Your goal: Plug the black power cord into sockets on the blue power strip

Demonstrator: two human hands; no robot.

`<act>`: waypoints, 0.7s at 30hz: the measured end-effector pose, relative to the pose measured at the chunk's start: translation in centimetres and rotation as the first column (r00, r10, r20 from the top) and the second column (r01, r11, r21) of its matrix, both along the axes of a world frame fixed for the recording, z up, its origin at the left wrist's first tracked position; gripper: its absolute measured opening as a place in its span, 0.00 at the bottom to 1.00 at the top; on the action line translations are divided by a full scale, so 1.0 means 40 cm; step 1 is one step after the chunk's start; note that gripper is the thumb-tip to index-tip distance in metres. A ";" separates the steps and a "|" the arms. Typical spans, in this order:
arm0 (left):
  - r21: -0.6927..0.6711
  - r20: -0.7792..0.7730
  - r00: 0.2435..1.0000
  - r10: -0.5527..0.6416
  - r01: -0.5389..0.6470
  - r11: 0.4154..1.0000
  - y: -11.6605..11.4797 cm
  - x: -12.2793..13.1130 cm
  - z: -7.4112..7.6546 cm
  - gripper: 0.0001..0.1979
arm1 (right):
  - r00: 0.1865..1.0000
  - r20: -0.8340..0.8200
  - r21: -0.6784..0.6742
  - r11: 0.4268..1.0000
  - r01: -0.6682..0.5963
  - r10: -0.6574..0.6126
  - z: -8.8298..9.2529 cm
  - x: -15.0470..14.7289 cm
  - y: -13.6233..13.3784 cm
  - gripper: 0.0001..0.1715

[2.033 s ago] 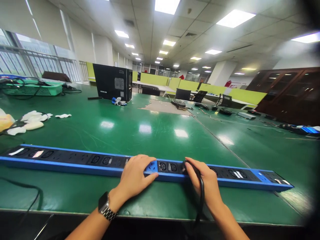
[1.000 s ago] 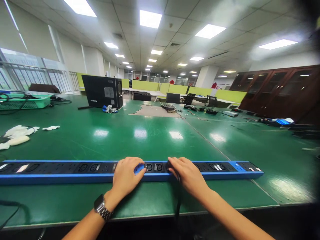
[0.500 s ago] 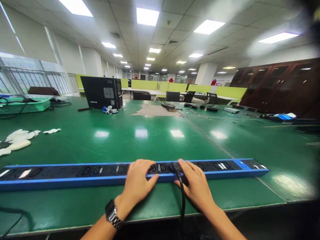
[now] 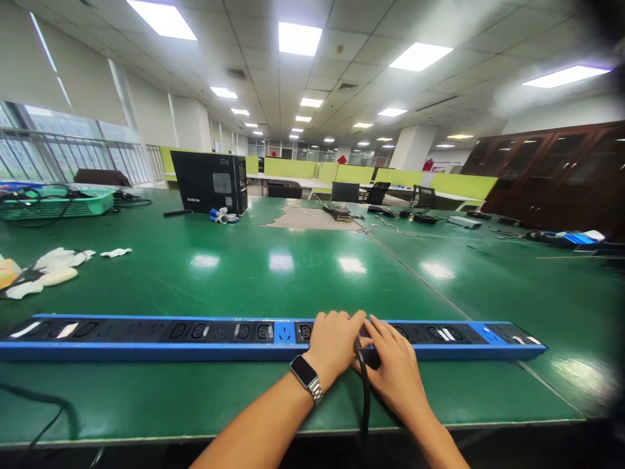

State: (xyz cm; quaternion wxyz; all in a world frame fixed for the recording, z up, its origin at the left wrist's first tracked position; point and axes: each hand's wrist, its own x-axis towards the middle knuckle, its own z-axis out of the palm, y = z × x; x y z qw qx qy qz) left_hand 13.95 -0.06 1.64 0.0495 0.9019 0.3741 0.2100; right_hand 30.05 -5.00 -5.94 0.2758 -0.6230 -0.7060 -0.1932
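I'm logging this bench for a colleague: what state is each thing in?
Power strip: lying flat, face up
Blue sockets: nothing plugged in
Black cord: hanging over the table's near edge
Left hand: curled beside the cord; hold unclear
Right hand: curled beside the cord; hold unclear
Smartwatch: screen dark
Computer tower: standing
Ceiling lights: on
Cabinet doors: shut

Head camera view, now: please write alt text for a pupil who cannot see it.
A person's left hand, with a watch at its wrist, and right hand are close together at a black cable over a long blue-edged power strip. The strip lies on a green table; a black computer case stands behind.
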 end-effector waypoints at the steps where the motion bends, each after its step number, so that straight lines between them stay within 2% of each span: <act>1: -0.004 0.001 1.000 -0.008 0.008 1.000 0.003 0.002 -0.001 0.14 | 1.000 -0.004 -0.001 1.000 -0.006 0.006 0.001 0.000 0.000 0.36; 4: -0.019 0.022 1.000 -0.020 0.020 1.000 0.005 0.009 0.015 0.10 | 1.000 -0.007 0.017 1.000 -0.017 0.018 0.002 0.000 0.001 0.36; 7: 0.034 0.166 0.986 0.009 -0.015 0.999 0.009 -0.004 0.076 0.12 | 1.000 0.013 0.022 1.000 -0.012 0.012 0.002 0.000 -0.001 0.38; 8: 0.084 0.283 0.959 0.007 -0.032 0.996 0.015 -0.020 0.104 0.12 | 1.000 0.018 0.014 1.000 -0.008 0.008 0.002 0.000 -0.002 0.39; 10: 0.192 0.513 0.856 -0.073 -0.032 0.981 0.033 -0.074 0.157 0.11 | 1.000 0.021 0.002 1.000 -0.002 0.002 0.003 -0.001 -0.004 0.40; 12: 0.194 0.657 0.751 -0.071 -0.077 0.978 0.057 -0.156 0.186 0.10 | 1.000 0.016 -0.001 1.000 0.005 -0.005 0.004 -0.002 -0.005 0.41; 13: 0.142 0.696 0.718 -0.012 -0.121 0.983 0.067 -0.203 0.187 0.11 | 1.000 0.013 0.002 1.000 0.009 -0.009 0.004 -0.003 -0.005 0.41; 15: -0.018 0.717 0.684 0.135 -0.175 0.984 0.078 -0.291 0.165 0.17 | 1.000 0.006 0.007 1.000 0.007 -0.007 0.005 -0.005 -0.005 0.41; 18: -0.184 0.568 0.791 0.226 -0.145 0.972 0.059 -0.369 0.098 0.20 | 1.000 -0.010 0.008 1.000 0.003 -0.003 0.005 -0.007 -0.005 0.41; 21: -0.218 0.405 0.885 0.229 -0.149 0.964 0.015 -0.363 0.044 0.17 | 1.000 -0.021 0.001 1.000 0.010 -0.010 0.007 -0.008 -0.005 0.40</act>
